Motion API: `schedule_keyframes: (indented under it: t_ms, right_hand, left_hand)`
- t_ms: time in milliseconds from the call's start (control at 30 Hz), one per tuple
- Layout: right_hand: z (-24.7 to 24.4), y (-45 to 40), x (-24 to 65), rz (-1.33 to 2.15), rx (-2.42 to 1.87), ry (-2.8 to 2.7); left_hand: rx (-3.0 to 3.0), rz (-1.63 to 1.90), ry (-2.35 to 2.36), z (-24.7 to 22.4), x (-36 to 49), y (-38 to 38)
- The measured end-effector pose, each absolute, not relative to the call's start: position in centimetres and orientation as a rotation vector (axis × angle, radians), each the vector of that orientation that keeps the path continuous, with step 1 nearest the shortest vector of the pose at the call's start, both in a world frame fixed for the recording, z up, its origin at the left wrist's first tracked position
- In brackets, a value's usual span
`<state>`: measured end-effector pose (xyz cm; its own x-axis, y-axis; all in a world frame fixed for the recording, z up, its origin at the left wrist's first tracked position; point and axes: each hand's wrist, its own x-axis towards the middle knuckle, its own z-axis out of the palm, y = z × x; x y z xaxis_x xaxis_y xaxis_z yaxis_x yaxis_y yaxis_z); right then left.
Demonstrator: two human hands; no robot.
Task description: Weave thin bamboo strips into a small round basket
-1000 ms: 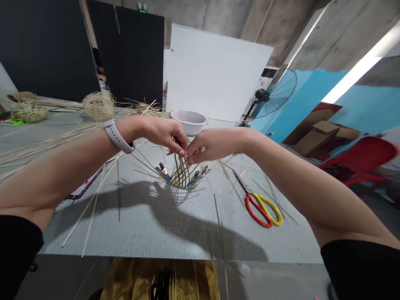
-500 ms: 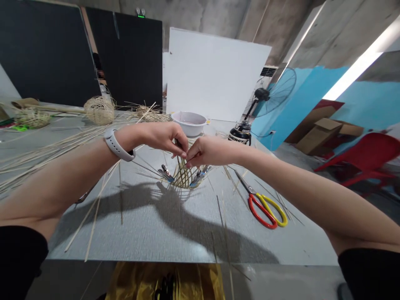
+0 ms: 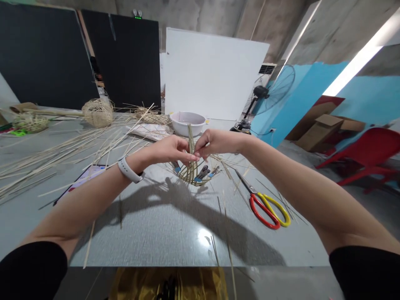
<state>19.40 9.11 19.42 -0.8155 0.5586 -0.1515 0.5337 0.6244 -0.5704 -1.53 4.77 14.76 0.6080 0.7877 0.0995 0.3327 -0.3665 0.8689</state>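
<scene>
A small weave of greenish strips (image 3: 191, 177) stands on the grey table (image 3: 150, 233), its strips rising between my two hands. My left hand (image 3: 176, 150), with a pale watch band at the wrist, is closed round the upright strips. From the right, my right hand (image 3: 210, 143) pinches at the same bunch, its fingertips close to the left ones. Metal clips (image 3: 203, 172) with blue tips grip the lower edge of the weave.
Scissors (image 3: 265, 204) with red and yellow handles lie at right. Long loose strips (image 3: 75, 143) and a phone (image 3: 84, 179) are at left. Behind stand a white basin (image 3: 188, 121) and a round woven basket (image 3: 97, 112).
The upright strips now show gathered between my hands. My left hand has moved right and down, my right hand slightly right. The clipped weave has turned and shifted right; the phone has come into view.
</scene>
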Motion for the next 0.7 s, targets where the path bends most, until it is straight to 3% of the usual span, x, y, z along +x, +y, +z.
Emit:
schedule_keyframes:
  t_ms: [300, 700]
  right_hand:
    - [19.2, 10.2, 19.2, 1.181, -0.990, -2.764]
    - [17.6, 11.1, 18.5, 0.998, -1.104, -2.703]
  left_hand:
    - [1.623, 0.732, 0.841, 12.6, -0.2, 6.4]
    - [1.393, 0.709, 0.942, 11.4, -0.2, 7.0]
